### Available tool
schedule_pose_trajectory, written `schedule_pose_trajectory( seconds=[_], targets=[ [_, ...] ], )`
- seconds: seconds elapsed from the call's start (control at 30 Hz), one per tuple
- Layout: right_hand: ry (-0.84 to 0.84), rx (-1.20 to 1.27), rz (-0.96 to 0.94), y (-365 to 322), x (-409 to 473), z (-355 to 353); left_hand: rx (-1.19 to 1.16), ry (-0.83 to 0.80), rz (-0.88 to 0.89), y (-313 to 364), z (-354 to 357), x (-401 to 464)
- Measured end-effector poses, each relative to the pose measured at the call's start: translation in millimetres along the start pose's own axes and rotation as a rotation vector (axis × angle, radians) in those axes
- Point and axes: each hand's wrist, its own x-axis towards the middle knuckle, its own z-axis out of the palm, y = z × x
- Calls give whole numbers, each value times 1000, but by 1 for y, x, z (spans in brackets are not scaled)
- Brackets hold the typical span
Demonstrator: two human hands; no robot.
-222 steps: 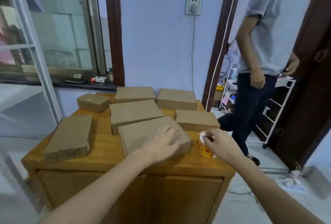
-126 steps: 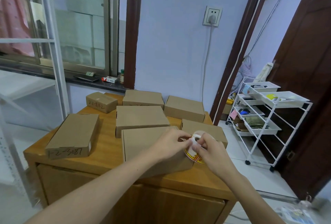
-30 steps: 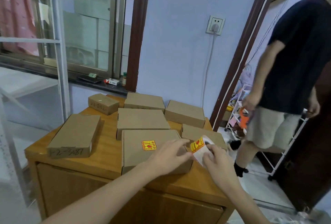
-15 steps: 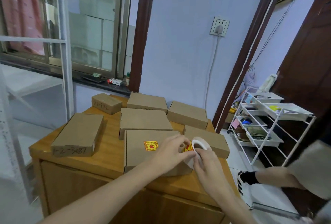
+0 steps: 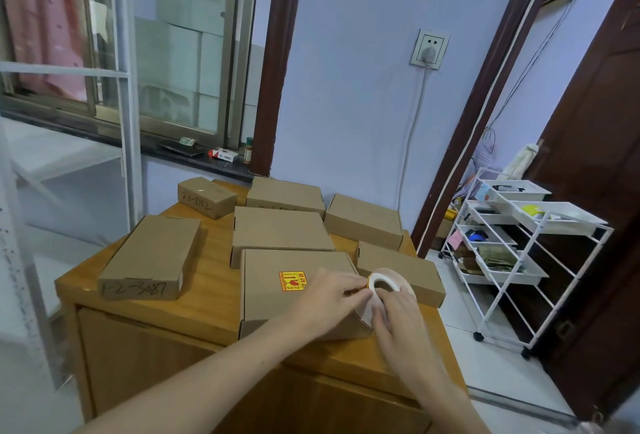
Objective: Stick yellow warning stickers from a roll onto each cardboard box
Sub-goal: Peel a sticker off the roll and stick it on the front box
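Several plain cardboard boxes lie on a wooden cabinet top (image 5: 207, 305). The nearest box (image 5: 273, 302) carries one yellow warning sticker (image 5: 293, 281) on its lid. Over that box's right end, my right hand (image 5: 394, 315) holds the sticker roll (image 5: 386, 284), white core facing up. My left hand (image 5: 329, 298) pinches at the roll's left edge, where a bit of yellow shows between the fingertips. A box (image 5: 398, 270) lies just behind the roll, another (image 5: 277, 232) behind the near box, and a long box (image 5: 152, 257) at the left.
Further boxes (image 5: 363, 220) (image 5: 285, 194) (image 5: 206, 196) stand at the back of the cabinet. A white wire rack on wheels (image 5: 512, 250) stands to the right by a dark door (image 5: 602, 156). A window sill with small items runs behind on the left.
A yellow sticker appeared on the near box between 4.2 s and 1 s ago. Since then both hands returned to the roll. The person standing at right has left the view.
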Motion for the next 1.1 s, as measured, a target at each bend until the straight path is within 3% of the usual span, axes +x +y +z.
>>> schedule_pose_trajectory(
  seconds=[1.1],
  targets=[
    [0,108,54,1,1,2,-69,75,-83,-3,7,-4]
  ],
)
